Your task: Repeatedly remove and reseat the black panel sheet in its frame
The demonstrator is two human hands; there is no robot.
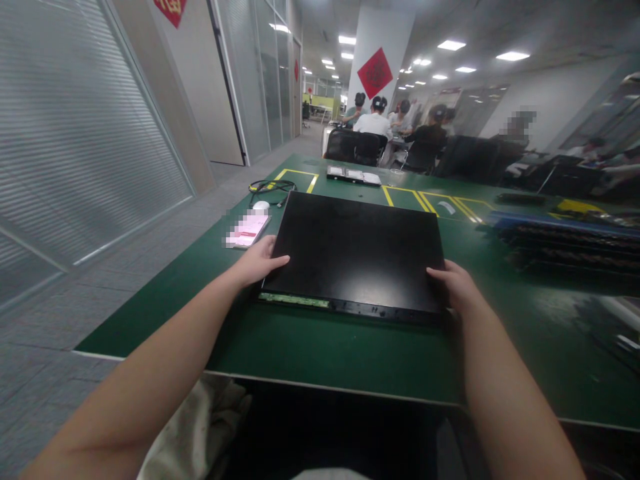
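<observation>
While both hands rest on it, the flat black panel [356, 250] lies face-down on the green table [310, 347], its near side running parallel to the table's near edge and set a little back from it. The left hand [257, 262] lies on the panel's near left corner, fingers [277, 261] stretched flat over the top surface and thumb along the side, not closed round anything. The right hand [456, 285] covers the near right corner, fingers curled over the panel's edge (whether they reach underneath cannot be told). A narrow green circuit strip [295, 300] shows along the panel's near edge on the left.

Bare green mat lies between the panel and the near table edge, and more to the panel's right. Just beyond the left corner lie a phone with a pink screen [247, 231], a white mouse [261, 206] and a coiled black cable [271, 187], close to the table's left edge. Toward the far edge, yellow marking lines [435, 200] frame boxes, and a small tray of parts [353, 175] sits there. Stacked dark trays [570, 243] fill the right side.

No writing on the panel is readable. People sit at a farther table [395, 123] below a red diamond sign [375, 73] whose character is too blurred to read.
</observation>
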